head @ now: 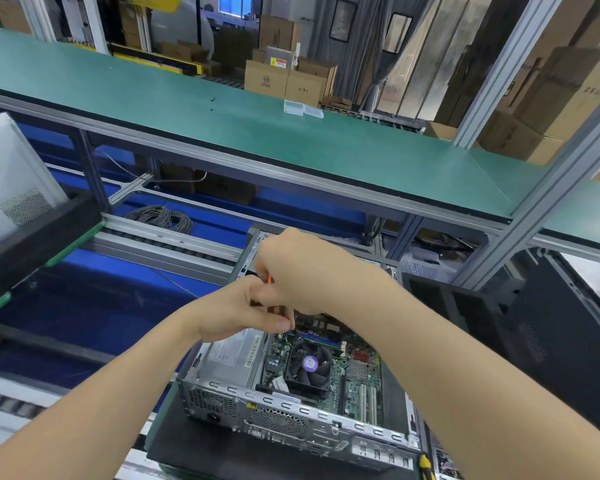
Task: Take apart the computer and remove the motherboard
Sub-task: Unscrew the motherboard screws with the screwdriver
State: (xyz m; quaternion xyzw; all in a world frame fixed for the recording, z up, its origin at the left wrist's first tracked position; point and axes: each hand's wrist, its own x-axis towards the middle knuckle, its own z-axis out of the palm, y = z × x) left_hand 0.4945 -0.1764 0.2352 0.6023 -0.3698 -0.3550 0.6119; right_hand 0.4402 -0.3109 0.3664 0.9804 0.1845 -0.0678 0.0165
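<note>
Both hands meet over the far end of the open computer case (291, 410). Left hand (236, 306) and right hand (302, 271) are each curled tight, pinching a small orange part (276, 310) between them. Cable end or tool, can't tell; fingers cover most of it. Motherboard (347, 372) not out yet: flat on the case floor, right of the silver power supply (229, 358), fan (309, 365) on top of it. Case sits on a black mat (194, 448).

Risks, my read: pull at an angle and the connector or its socket snaps. A slip puts knuckles into the fan or board parts. Any lead left plugged snags the board on lift-out.

Count: two hands, one case, one motherboard, one fan, one power supply, one orange part, one yellow-handled tool (425, 462) by the near corner, two clear boxes (302, 108) on the green shelf (187, 116).
</note>
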